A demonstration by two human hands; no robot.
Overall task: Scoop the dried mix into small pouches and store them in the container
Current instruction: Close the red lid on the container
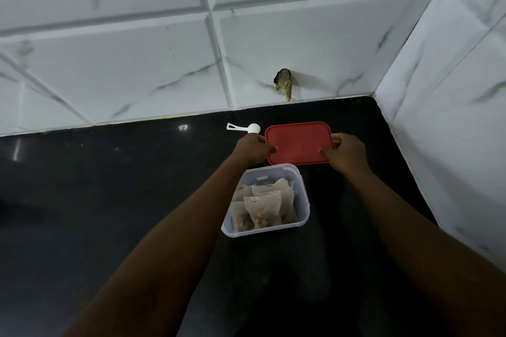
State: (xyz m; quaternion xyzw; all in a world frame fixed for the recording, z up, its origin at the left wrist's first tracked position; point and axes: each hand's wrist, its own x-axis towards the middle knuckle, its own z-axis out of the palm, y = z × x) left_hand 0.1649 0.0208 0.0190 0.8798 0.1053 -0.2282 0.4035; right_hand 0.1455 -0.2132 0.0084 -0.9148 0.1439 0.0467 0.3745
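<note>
Evenly, left grip (256, 149), right grip (346, 154) pinching red lid (298, 139) by its ends; container (265, 229) just nearer

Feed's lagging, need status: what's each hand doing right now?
Left hand: grips the red lid at its left edge.
Right hand: grips the lid's right edge.
</note>
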